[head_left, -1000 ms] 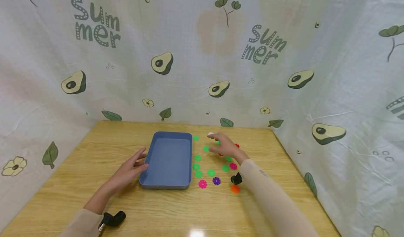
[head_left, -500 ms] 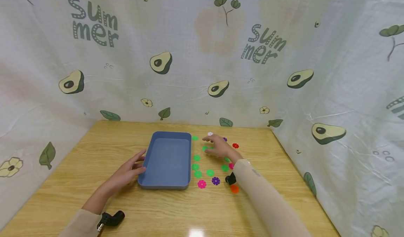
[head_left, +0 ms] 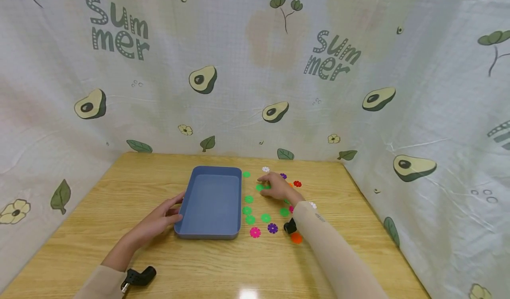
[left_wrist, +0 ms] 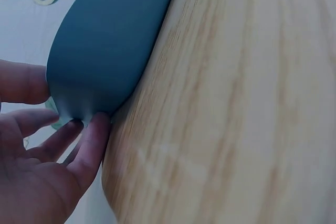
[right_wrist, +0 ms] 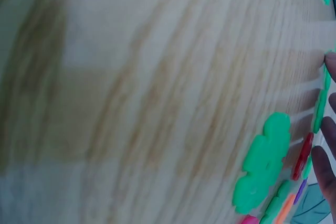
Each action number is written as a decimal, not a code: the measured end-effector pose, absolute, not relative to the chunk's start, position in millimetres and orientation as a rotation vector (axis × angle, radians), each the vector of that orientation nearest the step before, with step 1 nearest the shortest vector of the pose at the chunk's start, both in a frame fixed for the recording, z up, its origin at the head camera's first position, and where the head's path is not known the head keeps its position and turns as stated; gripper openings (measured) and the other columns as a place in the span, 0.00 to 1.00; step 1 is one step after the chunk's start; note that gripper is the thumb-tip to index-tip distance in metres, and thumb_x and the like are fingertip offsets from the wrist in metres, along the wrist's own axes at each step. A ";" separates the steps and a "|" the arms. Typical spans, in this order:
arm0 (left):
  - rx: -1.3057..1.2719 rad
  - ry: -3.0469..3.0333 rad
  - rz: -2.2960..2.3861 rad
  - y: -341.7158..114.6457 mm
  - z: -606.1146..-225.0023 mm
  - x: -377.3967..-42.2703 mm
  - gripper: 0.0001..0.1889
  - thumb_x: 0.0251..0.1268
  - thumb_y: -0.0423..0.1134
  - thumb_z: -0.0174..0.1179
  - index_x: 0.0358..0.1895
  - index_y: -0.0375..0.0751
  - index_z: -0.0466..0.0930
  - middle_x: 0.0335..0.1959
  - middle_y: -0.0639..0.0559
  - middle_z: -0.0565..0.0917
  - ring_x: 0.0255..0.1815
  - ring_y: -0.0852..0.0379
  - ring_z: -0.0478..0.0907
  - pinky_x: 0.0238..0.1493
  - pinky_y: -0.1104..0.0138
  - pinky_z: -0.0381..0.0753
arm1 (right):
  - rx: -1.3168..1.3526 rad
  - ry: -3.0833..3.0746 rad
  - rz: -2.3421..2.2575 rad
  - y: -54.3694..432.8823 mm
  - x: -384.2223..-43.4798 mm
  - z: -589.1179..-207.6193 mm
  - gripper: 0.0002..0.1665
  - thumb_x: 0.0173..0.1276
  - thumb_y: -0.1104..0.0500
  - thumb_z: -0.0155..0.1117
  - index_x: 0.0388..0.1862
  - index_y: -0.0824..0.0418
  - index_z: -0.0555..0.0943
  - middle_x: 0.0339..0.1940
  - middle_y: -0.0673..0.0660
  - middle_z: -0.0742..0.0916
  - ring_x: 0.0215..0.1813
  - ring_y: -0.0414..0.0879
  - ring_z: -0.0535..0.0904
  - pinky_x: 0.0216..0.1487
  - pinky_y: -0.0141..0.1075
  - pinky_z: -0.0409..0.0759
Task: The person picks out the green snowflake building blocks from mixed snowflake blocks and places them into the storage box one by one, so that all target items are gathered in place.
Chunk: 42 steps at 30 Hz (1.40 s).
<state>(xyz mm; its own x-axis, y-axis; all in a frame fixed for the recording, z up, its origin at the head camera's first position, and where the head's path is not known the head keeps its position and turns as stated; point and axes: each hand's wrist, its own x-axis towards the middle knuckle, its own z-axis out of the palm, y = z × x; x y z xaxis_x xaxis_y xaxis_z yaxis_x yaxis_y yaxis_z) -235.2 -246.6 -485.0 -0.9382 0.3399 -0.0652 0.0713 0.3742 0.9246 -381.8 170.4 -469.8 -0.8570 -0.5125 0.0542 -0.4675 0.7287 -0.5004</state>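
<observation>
A shallow blue tray (head_left: 211, 236) lies on the table. My left hand (head_left: 159, 219) is at its near left side; in the left wrist view the fingers touch the outside of the wall and the thumb reaches over the rim, pinching the tray (left_wrist: 105, 45). My right hand (head_left: 276, 187) is low over the flower-shaped plastic discs right of the tray, fingers bent downward, thumb apart from them. Nearest to its fingertips is a green disc (head_left: 260, 187). In the right wrist view the fingers (right_wrist: 326, 129) are at the edge, near green discs and a red disc (right_wrist: 303, 156); no held disc shows.
More discs lie about: green (head_left: 266, 218), pink (head_left: 255, 232), purple (head_left: 272, 228), orange (head_left: 296, 238), white (head_left: 265, 169) and red (head_left: 297, 184). A printed curtain (head_left: 239, 126) borders the table (head_left: 223, 268). Black wrist cameras (head_left: 141, 276) sit below both hands.
My right hand has shifted slightly left and then lowered toward the green discs, its fingers bending more. The left hand has closed in on the tray's side. The tray is in place.
</observation>
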 end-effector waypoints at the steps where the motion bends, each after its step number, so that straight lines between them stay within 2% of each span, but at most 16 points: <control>1: 0.379 2.389 1.586 -246.8 -484.9 -235.1 0.39 0.84 0.35 0.54 0.89 0.43 0.44 0.86 0.30 0.49 0.80 0.22 0.57 0.73 0.36 0.66 | -0.806 2.838 -0.784 170.2 -381.7 -470.4 0.28 0.73 0.62 0.74 0.70 0.66 0.82 0.61 0.63 0.85 0.61 0.57 0.80 0.65 0.52 0.77; 5: 0.392 2.390 1.589 -247.4 -484.7 -234.1 0.39 0.84 0.36 0.55 0.89 0.43 0.45 0.86 0.31 0.49 0.79 0.22 0.58 0.73 0.38 0.67 | -0.791 2.830 -0.776 170.0 -381.7 -471.1 0.27 0.73 0.62 0.74 0.69 0.66 0.82 0.59 0.63 0.84 0.59 0.57 0.80 0.63 0.51 0.78; 11: 0.391 2.408 1.572 -249.1 -484.2 -233.2 0.39 0.83 0.37 0.57 0.88 0.43 0.46 0.85 0.32 0.51 0.79 0.24 0.61 0.72 0.40 0.69 | -0.735 2.833 -0.766 169.9 -382.6 -470.8 0.25 0.75 0.60 0.73 0.68 0.64 0.84 0.62 0.62 0.83 0.62 0.57 0.79 0.66 0.51 0.77; 17: 0.416 2.422 1.563 -250.3 -484.1 -232.4 0.39 0.83 0.36 0.57 0.88 0.41 0.47 0.85 0.30 0.52 0.78 0.24 0.62 0.71 0.43 0.71 | -0.757 2.852 -0.702 168.3 -384.7 -472.3 0.24 0.76 0.58 0.71 0.68 0.63 0.84 0.61 0.60 0.82 0.59 0.54 0.78 0.64 0.50 0.77; 31: 0.418 2.410 1.574 -251.7 -482.9 -231.9 0.39 0.82 0.36 0.58 0.88 0.41 0.48 0.85 0.30 0.52 0.78 0.24 0.62 0.71 0.42 0.72 | -0.780 2.855 -0.707 166.0 -387.9 -474.7 0.18 0.75 0.60 0.72 0.61 0.62 0.88 0.55 0.57 0.86 0.56 0.53 0.80 0.62 0.48 0.78; 42: 0.423 2.388 1.586 -250.8 -483.9 -231.8 0.40 0.82 0.36 0.58 0.88 0.42 0.47 0.85 0.30 0.52 0.78 0.24 0.63 0.69 0.44 0.74 | -0.775 2.831 -0.846 171.4 -388.4 -478.3 0.17 0.74 0.61 0.73 0.60 0.62 0.88 0.58 0.58 0.90 0.64 0.56 0.83 0.68 0.50 0.78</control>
<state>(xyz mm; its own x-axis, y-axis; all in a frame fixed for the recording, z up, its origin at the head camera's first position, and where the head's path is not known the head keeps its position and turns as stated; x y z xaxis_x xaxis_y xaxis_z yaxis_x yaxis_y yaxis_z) -231.8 -250.8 -483.9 -0.9283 0.3694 -0.0419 0.1047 0.3680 0.9239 -388.4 171.4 -478.3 -0.8677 -0.4934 0.0599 -0.4454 0.7183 -0.5345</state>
